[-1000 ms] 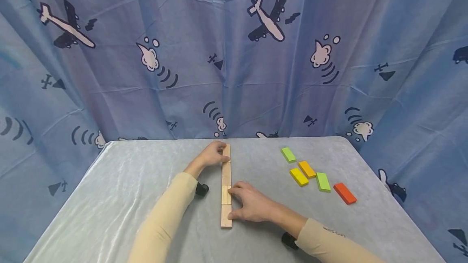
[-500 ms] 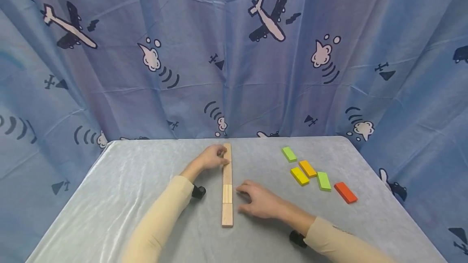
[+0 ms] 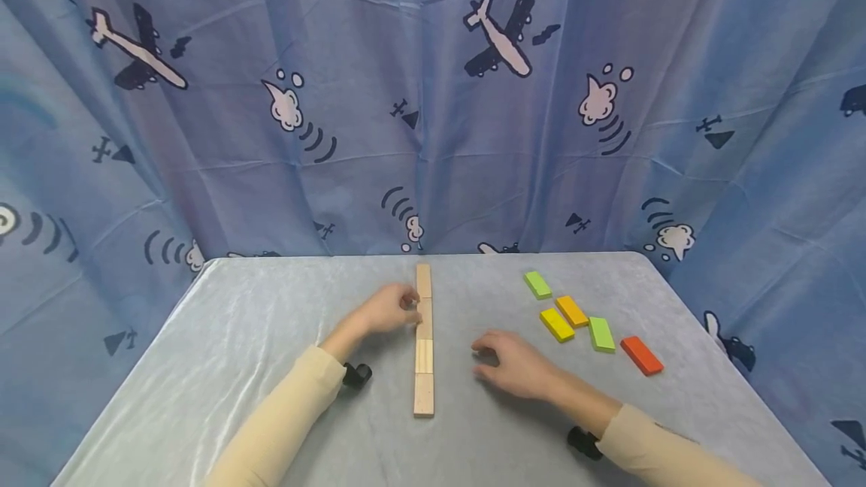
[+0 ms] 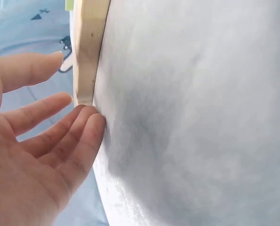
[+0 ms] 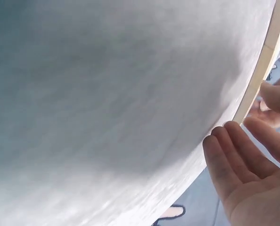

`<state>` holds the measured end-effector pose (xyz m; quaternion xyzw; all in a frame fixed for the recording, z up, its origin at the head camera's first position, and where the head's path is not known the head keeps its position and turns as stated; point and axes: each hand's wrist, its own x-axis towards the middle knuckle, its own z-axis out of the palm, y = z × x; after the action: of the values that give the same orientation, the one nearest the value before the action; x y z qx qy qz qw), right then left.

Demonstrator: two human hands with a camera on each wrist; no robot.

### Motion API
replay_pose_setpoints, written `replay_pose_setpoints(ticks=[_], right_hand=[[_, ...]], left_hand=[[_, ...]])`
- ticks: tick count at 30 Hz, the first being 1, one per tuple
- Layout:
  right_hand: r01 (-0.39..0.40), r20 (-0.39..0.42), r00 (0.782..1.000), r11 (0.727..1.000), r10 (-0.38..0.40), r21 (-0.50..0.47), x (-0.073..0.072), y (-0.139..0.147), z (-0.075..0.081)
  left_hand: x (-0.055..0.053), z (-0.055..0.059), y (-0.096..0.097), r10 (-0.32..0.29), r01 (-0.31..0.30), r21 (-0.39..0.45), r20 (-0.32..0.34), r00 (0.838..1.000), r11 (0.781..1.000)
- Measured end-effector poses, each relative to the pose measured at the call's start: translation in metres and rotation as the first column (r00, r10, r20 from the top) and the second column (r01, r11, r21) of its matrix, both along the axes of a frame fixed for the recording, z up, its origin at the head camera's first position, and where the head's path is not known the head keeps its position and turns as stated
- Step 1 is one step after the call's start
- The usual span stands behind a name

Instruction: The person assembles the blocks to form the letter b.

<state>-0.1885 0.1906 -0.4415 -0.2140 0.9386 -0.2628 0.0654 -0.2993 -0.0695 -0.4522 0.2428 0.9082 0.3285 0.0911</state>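
Several plain wooden blocks (image 3: 424, 355) lie end to end in a straight row that runs from near the far edge toward the front. My left hand (image 3: 389, 308) is beside the row's left side, thumb and fingers loosely bent; in the left wrist view, a space shows between the thumb and the wooden row (image 4: 90, 52). Whether a fingertip still brushes the wood cannot be told. To the right of the row, my right hand (image 3: 517, 365) hovers over the cloth with relaxed fingers and nothing in them. The right wrist view has the row (image 5: 255, 84) behind those fingers.
At the right lie a far green block (image 3: 537, 285), an orange block (image 3: 572, 311), a yellow block (image 3: 557, 325), a nearer green block (image 3: 601, 334) and a red block (image 3: 642, 355). A pale cloth covers the table (image 3: 271, 322). A blue patterned curtain (image 3: 365, 96) hangs behind.
My right hand has let go of the row's near blocks and moved away to the right. My left hand has come off the far block and shifted slightly toward the front.
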Motion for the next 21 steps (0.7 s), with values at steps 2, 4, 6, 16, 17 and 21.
replay_pose_setpoints(ticks=[2, 4, 6, 16, 17, 21], right_hand=[[0.012, -0.004, 1.000, 1.000, -0.012, -0.003, 0.001, 0.008, 0.001], [0.032, 0.001, 0.999, 0.999, -0.032, -0.007, 0.001, 0.015, 0.002], [0.063, 0.006, 0.998, 0.998, -0.063, -0.012, 0.001, 0.021, 0.003], [0.167, -0.049, 0.984, 0.985, -0.169, -0.045, -0.001, 0.053, 0.011], [0.171, -0.060, 0.983, 0.984, -0.174, -0.050, -0.002, 0.056, 0.011], [0.185, -0.082, 0.978, 0.980, -0.191, -0.075, -0.005, 0.071, 0.013]], left_hand=[[0.006, 0.000, 0.000, 0.001, -0.001, 0.000, -0.002, 1.000, 1.000], [0.012, 0.002, 0.001, 0.003, -0.003, 0.000, 0.007, 1.000, 1.000], [0.018, 0.003, 0.000, 0.000, 0.000, 0.011, 0.009, 1.000, 1.000], [0.046, 0.006, -0.001, 0.007, -0.010, 0.044, 0.065, 0.998, 0.999], [0.048, 0.005, -0.001, 0.007, -0.010, 0.044, 0.066, 0.998, 0.999], [0.057, 0.002, -0.002, -0.006, 0.003, 0.053, 0.058, 0.998, 0.999]])
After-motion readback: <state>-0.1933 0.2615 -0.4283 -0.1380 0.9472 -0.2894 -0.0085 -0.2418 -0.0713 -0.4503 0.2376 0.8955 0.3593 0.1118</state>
